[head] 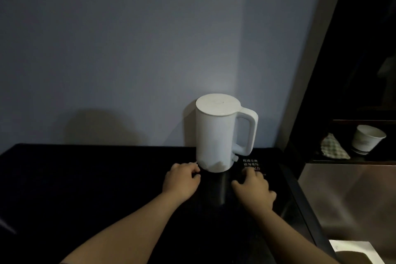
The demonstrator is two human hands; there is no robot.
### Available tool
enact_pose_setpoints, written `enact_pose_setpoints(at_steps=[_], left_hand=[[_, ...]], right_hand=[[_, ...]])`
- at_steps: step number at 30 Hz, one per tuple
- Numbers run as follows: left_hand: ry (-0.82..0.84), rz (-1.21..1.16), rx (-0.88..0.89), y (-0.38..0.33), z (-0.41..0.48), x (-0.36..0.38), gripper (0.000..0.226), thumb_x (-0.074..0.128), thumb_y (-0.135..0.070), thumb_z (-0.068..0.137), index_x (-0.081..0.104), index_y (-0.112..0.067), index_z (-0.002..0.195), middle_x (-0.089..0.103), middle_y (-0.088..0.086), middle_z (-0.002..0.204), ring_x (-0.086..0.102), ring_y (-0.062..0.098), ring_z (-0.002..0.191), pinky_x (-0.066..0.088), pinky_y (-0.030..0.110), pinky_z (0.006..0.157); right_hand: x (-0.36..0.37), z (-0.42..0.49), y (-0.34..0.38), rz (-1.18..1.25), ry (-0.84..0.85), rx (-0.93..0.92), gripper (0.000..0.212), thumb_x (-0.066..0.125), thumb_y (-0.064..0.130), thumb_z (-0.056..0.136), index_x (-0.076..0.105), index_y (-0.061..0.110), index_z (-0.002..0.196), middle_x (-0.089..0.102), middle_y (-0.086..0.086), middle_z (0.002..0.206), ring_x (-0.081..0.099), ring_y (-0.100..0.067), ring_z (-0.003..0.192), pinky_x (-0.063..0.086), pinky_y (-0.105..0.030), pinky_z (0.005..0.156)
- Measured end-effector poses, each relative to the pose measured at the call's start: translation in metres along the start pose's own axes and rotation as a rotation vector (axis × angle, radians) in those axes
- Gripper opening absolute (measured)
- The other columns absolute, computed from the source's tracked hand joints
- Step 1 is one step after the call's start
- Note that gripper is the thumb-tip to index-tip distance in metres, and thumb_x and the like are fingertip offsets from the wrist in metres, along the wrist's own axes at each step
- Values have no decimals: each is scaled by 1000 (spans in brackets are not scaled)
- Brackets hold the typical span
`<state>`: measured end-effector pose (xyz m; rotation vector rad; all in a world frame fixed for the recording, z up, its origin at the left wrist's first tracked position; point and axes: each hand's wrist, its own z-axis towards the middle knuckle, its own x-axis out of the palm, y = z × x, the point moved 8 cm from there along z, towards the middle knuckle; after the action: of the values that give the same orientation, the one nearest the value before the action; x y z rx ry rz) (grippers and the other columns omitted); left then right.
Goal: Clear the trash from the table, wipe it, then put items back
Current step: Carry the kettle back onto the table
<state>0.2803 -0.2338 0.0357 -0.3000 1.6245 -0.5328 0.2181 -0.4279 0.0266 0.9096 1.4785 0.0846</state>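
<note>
The white kettle (216, 135) stood upright at the back edge of the dark worktop (85, 178), near its back right corner and close to the wall, handle pointing right. The left grip (182, 180) lay on the worktop just left of the kettle's base with fingers curled toward it, though I could not tell whether it held anything, while the right grip (254, 188) rested spread and empty just right of the base, over white lettering (250, 164). Beyond the right edge, a shelf (351, 162) carried a tilted cup (367, 140) beside a checked cloth (333, 148).
</note>
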Motion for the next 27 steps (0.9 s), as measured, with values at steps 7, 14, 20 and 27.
enact_pose_setpoints(at_steps=[7,14,20,27], left_hand=[[44,308,166,-19,-79,7,37,43,-31,96,51,-25,132,51,-4,133,40,18,124,33,31,102],[48,411,251,-37,-171,20,37,42,-31,96,49,-23,132,50,-2,133,40,21,123,33,33,102],[75,449,338,-73,-244,48,38,40,-31,97,49,-23,132,50,-2,133,40,20,124,34,33,103],[111,416,460,-152,-305,98,39,39,-30,97,46,-25,136,48,-4,135,39,19,125,32,33,105]], right_hand=[[-2,-70,-12,-151,22,-160,47,48,41,88,40,27,133,43,-1,134,41,-22,124,32,-44,101],[-18,-162,-51,-200,13,-187,49,48,41,90,38,27,135,44,0,133,41,-22,124,32,-45,103],[-40,-233,-111,-200,0,-139,46,48,40,89,39,28,133,45,1,130,42,-21,123,32,-44,102],[-79,-273,-208,-274,-3,-96,35,45,39,88,44,25,120,47,0,123,44,-23,119,33,-43,97]])
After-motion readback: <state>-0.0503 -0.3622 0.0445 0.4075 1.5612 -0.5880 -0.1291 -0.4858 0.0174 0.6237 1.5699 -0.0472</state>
